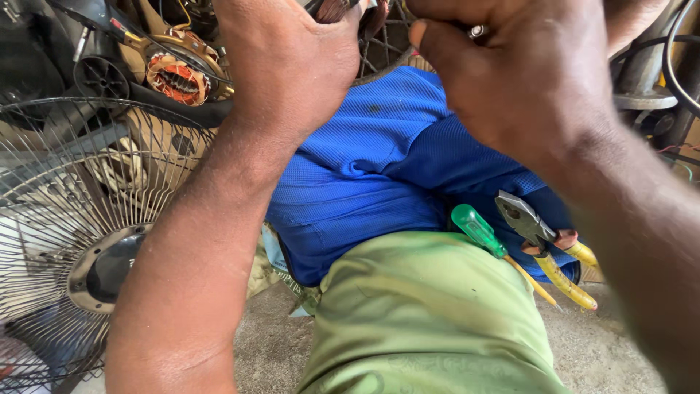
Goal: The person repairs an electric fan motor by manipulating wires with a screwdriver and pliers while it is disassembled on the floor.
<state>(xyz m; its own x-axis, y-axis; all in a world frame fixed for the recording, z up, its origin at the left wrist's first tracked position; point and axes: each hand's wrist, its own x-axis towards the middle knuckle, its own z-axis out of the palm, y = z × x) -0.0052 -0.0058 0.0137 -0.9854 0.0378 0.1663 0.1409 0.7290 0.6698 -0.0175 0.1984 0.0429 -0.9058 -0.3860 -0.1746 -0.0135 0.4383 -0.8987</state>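
Raising both hands to the far edge of the view, you work on sth that is mostly cut off at the top. Your left hand is curled closed around a dark part with a brownish tip, only a small bit of it shows above the knuckles. Your right hand is bent w/ thumb pressed toward the fingers, and a small shiny metal piece sits at the fingertips; I cannot tell if you really pinch it. Between the two hands, far behind, is a dark wire grille. Below the hands lies a blue cloth over your lap, and nearer is your green trouser leg. On the blue cloth, at the right, rest a screwdriver w/ green handle and pliers w/ yellow grips, just beside each other. At the left stands a fan guard of thin wires w/ a round hub. Far left, a motor stator w/ orange-copper windings lies among dark parts. The floor is grey concrete.
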